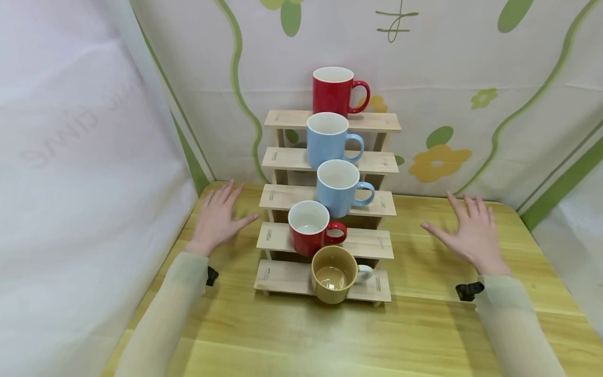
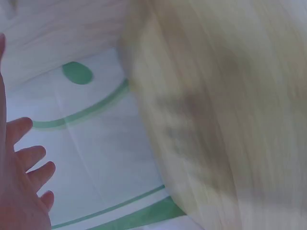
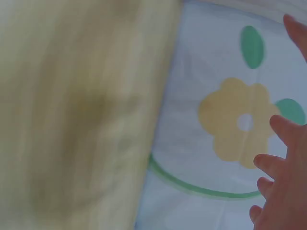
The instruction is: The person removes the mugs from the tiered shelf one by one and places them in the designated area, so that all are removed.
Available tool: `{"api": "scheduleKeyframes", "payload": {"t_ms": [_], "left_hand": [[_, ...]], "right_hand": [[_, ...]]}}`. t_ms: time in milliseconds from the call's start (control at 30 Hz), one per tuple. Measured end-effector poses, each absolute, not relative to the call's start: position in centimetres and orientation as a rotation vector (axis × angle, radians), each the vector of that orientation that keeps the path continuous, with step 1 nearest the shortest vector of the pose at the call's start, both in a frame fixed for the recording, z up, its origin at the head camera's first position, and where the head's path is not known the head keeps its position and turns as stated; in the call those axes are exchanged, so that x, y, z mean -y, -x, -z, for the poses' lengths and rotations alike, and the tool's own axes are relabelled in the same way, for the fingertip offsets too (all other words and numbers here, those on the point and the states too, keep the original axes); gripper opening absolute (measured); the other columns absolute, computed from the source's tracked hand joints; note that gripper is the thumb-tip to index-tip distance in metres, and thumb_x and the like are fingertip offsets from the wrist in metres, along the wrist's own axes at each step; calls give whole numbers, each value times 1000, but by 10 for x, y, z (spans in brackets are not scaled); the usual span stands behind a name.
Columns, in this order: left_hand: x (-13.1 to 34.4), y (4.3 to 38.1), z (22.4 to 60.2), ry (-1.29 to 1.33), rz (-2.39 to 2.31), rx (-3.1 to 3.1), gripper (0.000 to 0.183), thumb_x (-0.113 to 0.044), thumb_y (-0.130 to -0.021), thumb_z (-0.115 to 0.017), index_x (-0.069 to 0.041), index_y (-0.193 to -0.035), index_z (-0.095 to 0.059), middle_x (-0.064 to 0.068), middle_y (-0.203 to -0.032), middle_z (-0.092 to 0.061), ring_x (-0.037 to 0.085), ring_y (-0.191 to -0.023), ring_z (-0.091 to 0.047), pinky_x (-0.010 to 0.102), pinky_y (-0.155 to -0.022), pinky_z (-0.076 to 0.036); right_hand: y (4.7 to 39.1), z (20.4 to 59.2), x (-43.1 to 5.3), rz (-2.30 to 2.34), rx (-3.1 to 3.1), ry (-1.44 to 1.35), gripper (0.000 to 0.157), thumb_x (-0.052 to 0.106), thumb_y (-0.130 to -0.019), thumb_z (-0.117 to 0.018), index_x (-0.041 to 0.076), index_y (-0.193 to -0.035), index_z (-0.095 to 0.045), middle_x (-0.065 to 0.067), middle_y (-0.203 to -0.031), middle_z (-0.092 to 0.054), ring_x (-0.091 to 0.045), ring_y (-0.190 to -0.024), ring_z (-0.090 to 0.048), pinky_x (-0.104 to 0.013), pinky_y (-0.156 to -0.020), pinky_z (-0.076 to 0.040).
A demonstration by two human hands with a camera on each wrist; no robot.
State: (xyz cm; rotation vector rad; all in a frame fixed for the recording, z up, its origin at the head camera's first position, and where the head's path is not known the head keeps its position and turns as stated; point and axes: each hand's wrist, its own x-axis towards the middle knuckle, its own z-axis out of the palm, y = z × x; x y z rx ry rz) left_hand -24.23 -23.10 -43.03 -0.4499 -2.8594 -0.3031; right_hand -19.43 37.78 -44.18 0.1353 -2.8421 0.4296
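A stepped wooden rack stands on the table, one mug on each tier. On the top tier is a red mug, with a light blue mug below it. Another light blue mug sits on the middle tier, and a second red mug on the tier under that. The lowest tier bears a tan mug with a white handle. My left hand, fingers spread, is left of the rack and holds nothing. To the rack's right, my right hand is also spread and bare of any object.
The wooden table has rounded back corners. Behind it hangs a white cloth with green vines and yellow flowers, and another white cloth hangs along the left side. A black strap device is on the right wrist.
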Motion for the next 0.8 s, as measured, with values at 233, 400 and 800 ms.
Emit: {"api": "scheduleKeyframes", "payload": {"t_ms": [233,400,800], "left_hand": [[218,230,413,290,1165,2706,76,-58,-97,-62,-13,-155,-43,12,-159,-38,37,-144,-35,61,-117,-25],[212,220,409,200,1798,2526,71,-42,-94,-74,-11,-151,-48,12,-150,-51,29,-133,-52,47,-113,-39],[194,200,430,86,2198,2508,68,-18,-87,-84,-6,-147,-54,14,-141,-59,28,-124,-60,36,-106,-46]], "right_hand": [[191,409,-367,-689,2706,-140,98,51,-90,-72,11,-163,-20,-17,-168,-7,-41,-152,1,-68,-116,3],[180,387,-351,-995,2592,-74,92,40,-90,-78,22,-163,-25,-3,-168,-17,-30,-153,-8,-67,-118,-5],[160,348,-298,-1278,2417,-97,66,21,-87,-85,24,-146,-58,3,-151,-51,-10,-137,-44,-24,-114,-32]]}}
